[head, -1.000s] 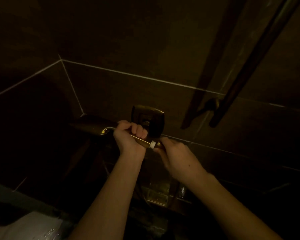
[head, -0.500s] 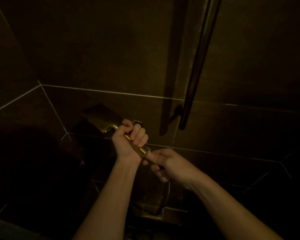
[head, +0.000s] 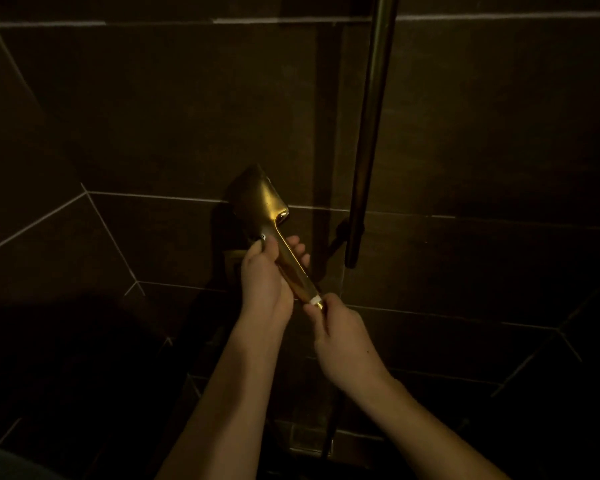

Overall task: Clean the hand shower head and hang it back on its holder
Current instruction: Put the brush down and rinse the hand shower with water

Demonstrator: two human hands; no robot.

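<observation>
Two hands are on the gold hand shower head point(head: 262, 199), which is up in front of the dark tiled wall point(head: 153, 116), its flared head tilted up and to the left and its handle running down to the right. The left hand point(head: 267, 275) is wrapped around the handle's middle, while the right hand point(head: 340, 334) pinches the white ring at the handle's lower end. Just to the right, a dark vertical rail point(head: 371, 133) runs down the wall, clear of the shower head.
</observation>
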